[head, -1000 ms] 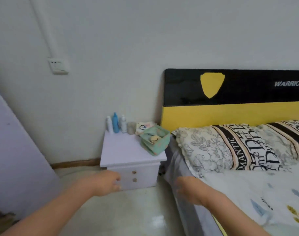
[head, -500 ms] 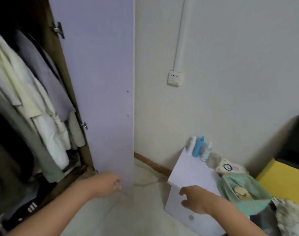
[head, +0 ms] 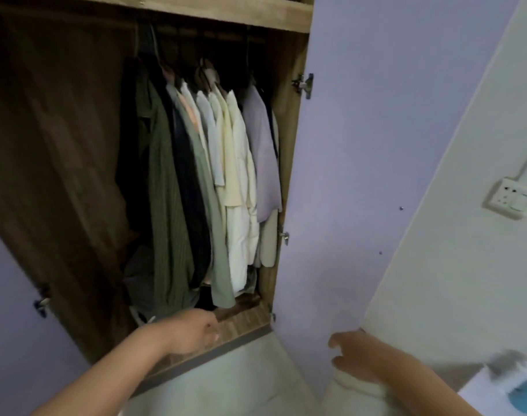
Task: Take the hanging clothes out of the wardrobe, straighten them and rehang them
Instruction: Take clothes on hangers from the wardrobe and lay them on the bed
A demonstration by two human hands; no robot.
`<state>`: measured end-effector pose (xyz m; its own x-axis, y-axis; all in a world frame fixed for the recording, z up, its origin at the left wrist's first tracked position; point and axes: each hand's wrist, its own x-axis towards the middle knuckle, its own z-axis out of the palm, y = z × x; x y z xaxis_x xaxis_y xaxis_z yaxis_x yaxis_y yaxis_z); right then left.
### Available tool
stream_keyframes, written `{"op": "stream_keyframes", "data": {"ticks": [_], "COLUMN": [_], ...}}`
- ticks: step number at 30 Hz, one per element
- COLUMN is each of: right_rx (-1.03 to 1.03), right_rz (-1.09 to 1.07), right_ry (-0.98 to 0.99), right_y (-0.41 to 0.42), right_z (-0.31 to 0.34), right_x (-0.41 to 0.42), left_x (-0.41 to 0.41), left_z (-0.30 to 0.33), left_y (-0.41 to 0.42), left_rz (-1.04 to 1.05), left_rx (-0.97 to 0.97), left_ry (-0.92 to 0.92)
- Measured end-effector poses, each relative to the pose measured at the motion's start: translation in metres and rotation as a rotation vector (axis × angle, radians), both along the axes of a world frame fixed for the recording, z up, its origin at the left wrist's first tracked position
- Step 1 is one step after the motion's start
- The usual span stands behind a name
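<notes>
Our left hand (head: 193, 331) hangs low in front of the open wardrobe (head: 250, 322), fingers loosely curled and holding nothing, just over the wooden floor board of the cabinet. Our right hand (head: 350, 352) sits lower right, in front of the bottom of the lilac right door (head: 376, 145); its fingers look relaxed and slightly bent with nothing between them, though we cannot tell whether they touch the door. Inside the wardrobe the hanging clothes (head: 214, 181) crowd together on the right half of the rail: a dark olive striped garment (head: 166, 205) on the left of the bunch, then a very dark one (head: 190, 190), a grey-green one (head: 217, 250), several white and cream shirts (head: 238, 181), and a pale lavender garment (head: 263, 151) closest to the right wall. The left half of the cabinet is dark brown and shadowed. More dark fabric lies heaped at the bottom beneath the hems. Two metal hinges (head: 303, 84) show along the right door edge. On the white wall to the right is a socket plate (head: 510, 201), and something blue and white (head: 523, 385) is blurred in the lower right corner.
</notes>
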<state>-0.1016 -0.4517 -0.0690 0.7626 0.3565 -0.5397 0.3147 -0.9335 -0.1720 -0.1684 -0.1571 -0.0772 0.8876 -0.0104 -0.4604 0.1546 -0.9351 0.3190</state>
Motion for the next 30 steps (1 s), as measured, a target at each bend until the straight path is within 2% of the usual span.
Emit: {"op": "stream_keyframes", "data": {"ticks": [7, 15, 21, 24, 27, 30], "right_rx": [0.048, 0.243, 0.525, 0.753, 0.937, 1.079], "right_rz": [0.118, 0.228, 0.367, 0.3, 0.257, 0.263], "right_ry": [-0.012, -0.127, -0.269, -0.224, -0.192, -0.181], "right_y": [0.124, 0.235, 0.295, 0.319, 0.341, 0.365], "right_z": [0.015, 0.043, 0.089, 0.109, 0.132, 0.152], "right_x": [0.049, 0.1, 0.154, 0.185, 0.207, 0.224], "left_x": [0.029, 0.076, 0.129, 0.163, 0.196, 0.219], "left_z": [0.014, 0.037, 0.076, 0.093, 0.105, 0.11], "left_y": [0.106, 0.191, 0.212, 0.217, 0.226, 0.237], "left_rz": [0.164, 0.312, 0.456, 0.559, 0.655, 0.717], "left_rx": [0.002, -0.05, -0.161, -0.152, -0.173, -0.345], "left_ry": [-0.05, -0.246, -0.576, -0.732, -0.81, -0.795]}}
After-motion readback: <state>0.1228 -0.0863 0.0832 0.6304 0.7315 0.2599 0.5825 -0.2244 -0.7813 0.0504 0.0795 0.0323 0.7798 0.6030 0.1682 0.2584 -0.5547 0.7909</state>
